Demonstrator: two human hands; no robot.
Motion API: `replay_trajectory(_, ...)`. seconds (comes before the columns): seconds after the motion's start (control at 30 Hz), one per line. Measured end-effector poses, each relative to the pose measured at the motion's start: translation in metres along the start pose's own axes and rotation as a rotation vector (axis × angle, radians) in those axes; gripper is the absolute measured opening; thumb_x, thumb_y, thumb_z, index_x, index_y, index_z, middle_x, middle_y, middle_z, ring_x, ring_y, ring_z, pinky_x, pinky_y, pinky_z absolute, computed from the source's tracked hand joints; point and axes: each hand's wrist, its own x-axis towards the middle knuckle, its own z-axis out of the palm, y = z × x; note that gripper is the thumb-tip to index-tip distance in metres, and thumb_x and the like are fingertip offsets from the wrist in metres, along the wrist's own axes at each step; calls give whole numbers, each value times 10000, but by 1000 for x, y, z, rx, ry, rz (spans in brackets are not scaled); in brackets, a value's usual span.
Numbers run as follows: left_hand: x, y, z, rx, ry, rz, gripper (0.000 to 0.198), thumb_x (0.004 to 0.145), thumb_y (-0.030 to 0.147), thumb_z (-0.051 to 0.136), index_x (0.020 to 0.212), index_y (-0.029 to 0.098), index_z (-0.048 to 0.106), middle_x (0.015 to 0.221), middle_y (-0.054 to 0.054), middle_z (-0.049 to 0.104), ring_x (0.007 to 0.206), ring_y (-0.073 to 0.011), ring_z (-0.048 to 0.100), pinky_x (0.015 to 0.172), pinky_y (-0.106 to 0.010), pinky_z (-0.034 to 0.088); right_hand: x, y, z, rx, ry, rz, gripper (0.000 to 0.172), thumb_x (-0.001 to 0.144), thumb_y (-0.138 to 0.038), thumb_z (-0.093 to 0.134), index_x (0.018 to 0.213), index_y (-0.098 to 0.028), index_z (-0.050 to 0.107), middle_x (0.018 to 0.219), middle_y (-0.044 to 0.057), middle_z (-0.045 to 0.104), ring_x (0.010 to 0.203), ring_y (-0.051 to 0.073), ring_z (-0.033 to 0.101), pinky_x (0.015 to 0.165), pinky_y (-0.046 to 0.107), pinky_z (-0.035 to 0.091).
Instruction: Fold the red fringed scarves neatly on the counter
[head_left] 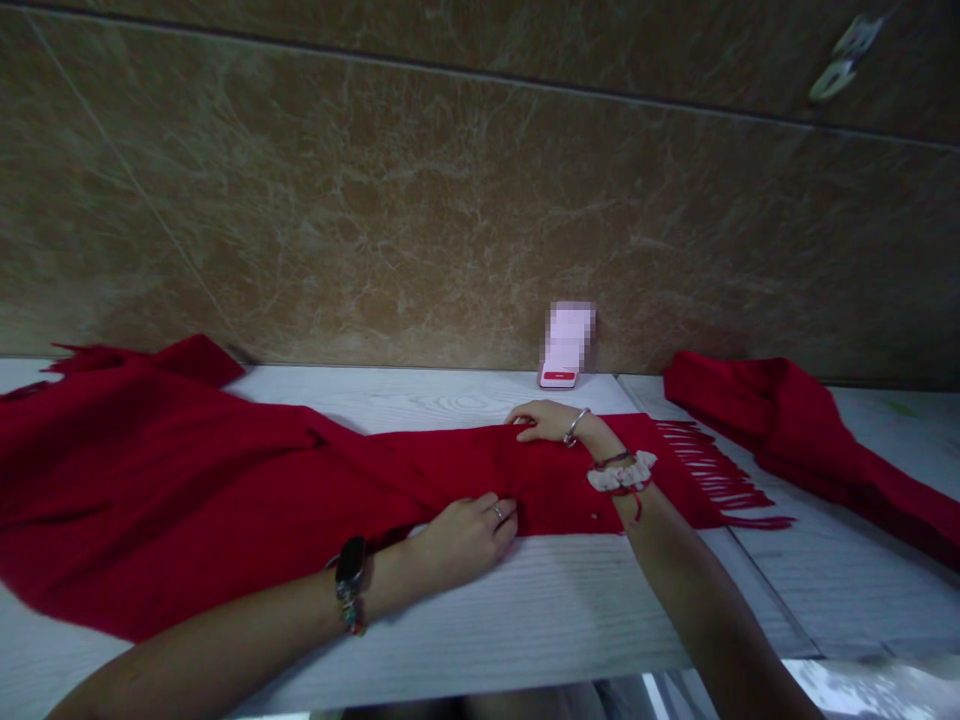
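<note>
A long red scarf [570,480] with a fringed end lies across the white table. Its right part is flat, while the left part is spread wide and rumpled. My left hand [469,535], with a ring, is closed on the scarf's near edge, fingers curled into the fabric. At the far edge, my right hand [551,420] is bent over the cloth, its fingers and thumb curled at the border. The fingertips of both hands are partly hidden. The fringe [712,470] spreads to the right of my right wrist.
A phone [566,345] leans against the brown marbled wall [375,200] behind the table [540,600]. More red cloth [780,410] lies bunched at the right, reaching the frame's edge. A seam between tabletops runs under the fringe. A small pale object [844,65] is on the wall at upper right.
</note>
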Motion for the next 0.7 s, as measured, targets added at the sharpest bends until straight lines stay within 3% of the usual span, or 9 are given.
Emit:
replay_trajectory(0.27,0,-1,0,-22,2,31,147,861,181,465,920,113,581,997,-102,614,836,-180,572,633,-278,503,1,-3,-5,-98,115,109,151,518,-142,754,635,-190,672,670,19,635,661,168,558,582,247,392)
replay_trajectory(0.43,0,-1,-1,-33,11,61,174,869,200,445,904,105,586,967,-101,620,793,-178,579,610,-285,511,1,-3,-7,-65,142,141,139,562,-160,735,681,-168,663,609,-7,605,562,131,526,500,224,371)
replay_trajectory(0.6,0,1,-2,-79,2,-11,198,867,245,449,916,114,589,1023,-105,613,843,-188,589,672,-303,521,4,-6,0,125,38,8,131,643,-181,674,774,-172,685,755,7,674,712,137,590,648,222,437)
replay_trajectory(0.7,0,2,-1,-74,8,-43,207,868,257,449,940,114,581,1073,-122,600,884,-199,586,686,-311,519,8,-13,10,233,68,3,105,679,-179,639,770,-174,692,819,33,688,788,161,606,729,253,445)
